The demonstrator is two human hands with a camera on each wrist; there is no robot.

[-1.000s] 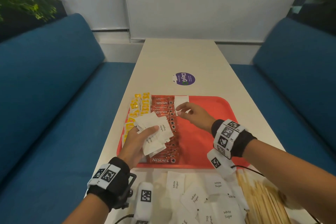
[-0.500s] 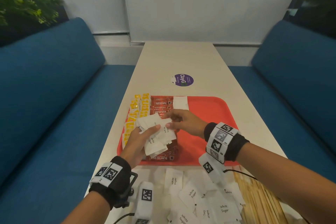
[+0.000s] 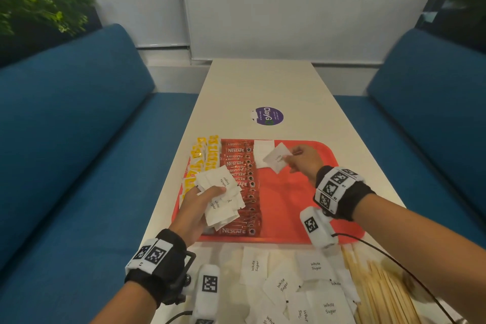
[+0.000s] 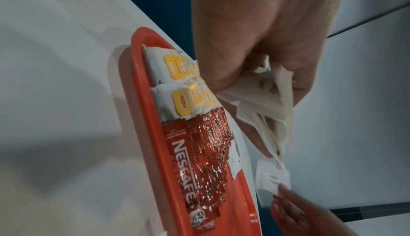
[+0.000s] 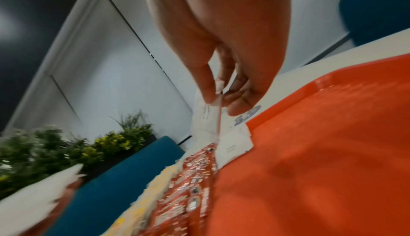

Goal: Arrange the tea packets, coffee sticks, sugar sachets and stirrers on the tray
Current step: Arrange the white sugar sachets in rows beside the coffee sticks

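Note:
A red tray (image 3: 294, 208) lies on the white table. Yellow tea packets (image 3: 207, 155) line its left edge, beside a column of red coffee sticks (image 3: 242, 187). My left hand (image 3: 196, 208) grips a fanned stack of white sugar sachets (image 3: 223, 197) above the coffee sticks; the stack (image 4: 264, 102) also shows in the left wrist view. My right hand (image 3: 302, 160) pinches one sugar sachet (image 3: 277, 157) over the tray's far part, just above a sachet lying there (image 3: 263, 150). The right wrist view shows the pinched sachet (image 5: 206, 117) hanging on edge.
Several loose sugar sachets (image 3: 297, 287) lie on the table in front of the tray. Wooden stirrers (image 3: 381, 289) are piled at the near right. A purple sticker (image 3: 268, 116) sits beyond the tray. Blue sofas (image 3: 79, 139) flank the table.
My right hand went to the stack in my left hand, took one sachet, and carried it back to the far part of the tray. The left hand stayed put.

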